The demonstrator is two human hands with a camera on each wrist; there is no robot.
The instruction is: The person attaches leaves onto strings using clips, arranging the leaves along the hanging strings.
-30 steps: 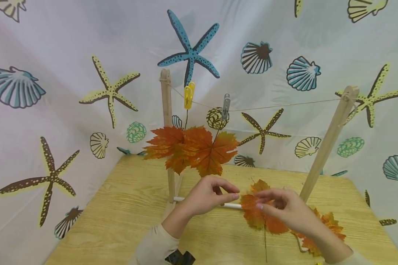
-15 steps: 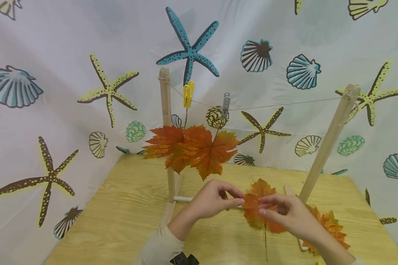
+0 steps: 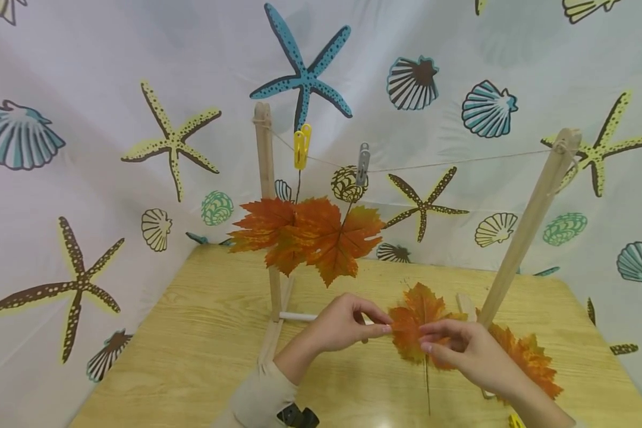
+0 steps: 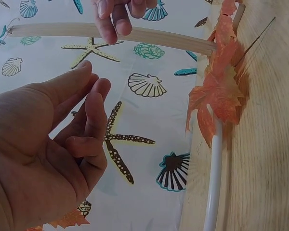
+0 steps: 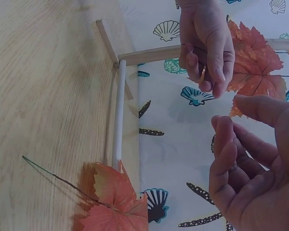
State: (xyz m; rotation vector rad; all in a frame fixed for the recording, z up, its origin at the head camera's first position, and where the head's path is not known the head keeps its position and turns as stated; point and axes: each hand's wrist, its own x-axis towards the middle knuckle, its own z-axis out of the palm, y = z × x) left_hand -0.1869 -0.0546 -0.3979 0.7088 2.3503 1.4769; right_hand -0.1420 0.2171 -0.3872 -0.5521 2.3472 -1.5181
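In the head view my left hand [image 3: 348,324] and right hand [image 3: 468,351] face each other over the table, fingers loosely bent. The wrist views show a gap between thumb and forefinger on the left hand [image 4: 53,130] and on the right hand [image 5: 260,154], with nothing visible held. Below and behind them an orange artificial maple leaf [image 3: 421,303] lies over a white rod [image 3: 298,317], its thin stem towards me. The wrist views show both hands apart from this leaf. More maple leaves [image 3: 331,238] hang from a string by a yellow clothespin [image 3: 301,150] and a grey clothespin [image 3: 362,163].
The string [image 3: 460,161] runs between a left wooden post [image 3: 265,154] and a leaning right wooden post [image 3: 529,232]. More orange leaves [image 3: 532,359] lie beside my right forearm, near a yellow clip [image 3: 516,421]. A seashell-patterned cloth [image 3: 192,47] surrounds the wooden table [image 3: 192,333].
My left hand has moved right, closer to the right hand. The right hand has shifted slightly downward and right. The head view has tilted a little; the hanging leaves stay in place.
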